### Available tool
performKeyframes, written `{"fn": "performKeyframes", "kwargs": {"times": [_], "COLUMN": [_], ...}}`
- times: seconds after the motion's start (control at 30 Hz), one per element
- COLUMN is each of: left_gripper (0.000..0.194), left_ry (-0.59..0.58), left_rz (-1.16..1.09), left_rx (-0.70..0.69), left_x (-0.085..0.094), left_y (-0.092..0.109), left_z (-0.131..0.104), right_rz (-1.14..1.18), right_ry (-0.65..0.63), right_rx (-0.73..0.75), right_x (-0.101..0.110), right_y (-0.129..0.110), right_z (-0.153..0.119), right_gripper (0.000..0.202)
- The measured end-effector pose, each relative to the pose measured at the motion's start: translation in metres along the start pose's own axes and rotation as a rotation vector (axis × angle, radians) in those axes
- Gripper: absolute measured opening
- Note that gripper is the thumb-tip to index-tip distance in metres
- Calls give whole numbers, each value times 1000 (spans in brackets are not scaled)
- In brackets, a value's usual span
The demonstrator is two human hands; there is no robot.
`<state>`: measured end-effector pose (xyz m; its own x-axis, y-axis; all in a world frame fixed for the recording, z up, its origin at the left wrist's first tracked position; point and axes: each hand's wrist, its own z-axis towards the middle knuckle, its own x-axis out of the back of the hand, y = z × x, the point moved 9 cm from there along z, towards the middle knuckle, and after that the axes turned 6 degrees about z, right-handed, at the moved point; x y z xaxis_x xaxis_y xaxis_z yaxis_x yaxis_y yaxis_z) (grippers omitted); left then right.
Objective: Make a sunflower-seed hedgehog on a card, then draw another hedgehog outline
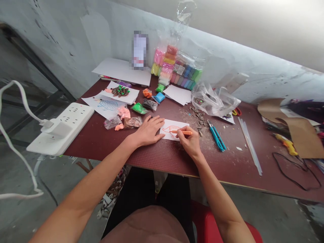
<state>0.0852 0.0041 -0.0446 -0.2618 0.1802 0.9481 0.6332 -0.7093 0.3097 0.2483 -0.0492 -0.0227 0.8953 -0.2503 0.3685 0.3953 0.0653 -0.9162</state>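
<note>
A small white paper [165, 136] with an orange animal-like outline lies near the table's front edge. My left hand [149, 131] rests flat with fingers spread, its thumb at the paper's left edge. An orange pen [186, 132] is held in my right hand [189, 140], its tip over the left part of the drawing. Sunflower seeds [199, 116] lie scattered just beyond my right hand. Left of the paper sit pink clay [124, 112] and a brown clay packet [133, 122].
Teal scissors [217, 135], clear glue sticks [249, 145] and a yellow glue gun [287, 143] lie to the right. A white power strip [73, 125] stands at the left edge. Packs of coloured clay [177, 69] lean on the wall behind a plastic bag [215, 99].
</note>
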Motion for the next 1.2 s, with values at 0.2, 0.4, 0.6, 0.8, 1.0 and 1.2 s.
{"fn": "performKeyframes", "kwargs": {"times": [0.2,0.4,0.6,0.8,1.0,1.2], "left_gripper": [58,58,57,58,59,58], "left_ry": [-10,-22,-13,-36,-40,-36], "left_rz": [0,13,9,33,30,29], "left_rx": [-2,10,5,18,20,19], "left_x": [-1,0,0,0,0,0], "left_y": [0,1,1,2,2,1], "left_z": [0,0,0,0,0,0], "right_rz": [6,10,-11,2,15,15], "right_ry": [78,51,67,50,67,116], "right_rx": [7,6,3,18,25,25], "right_x": [8,5,7,5,9,15], "right_y": [1,2,3,0,0,3], "right_z": [2,3,3,1,2,3], "right_gripper": [29,29,27,25,25,25]}}
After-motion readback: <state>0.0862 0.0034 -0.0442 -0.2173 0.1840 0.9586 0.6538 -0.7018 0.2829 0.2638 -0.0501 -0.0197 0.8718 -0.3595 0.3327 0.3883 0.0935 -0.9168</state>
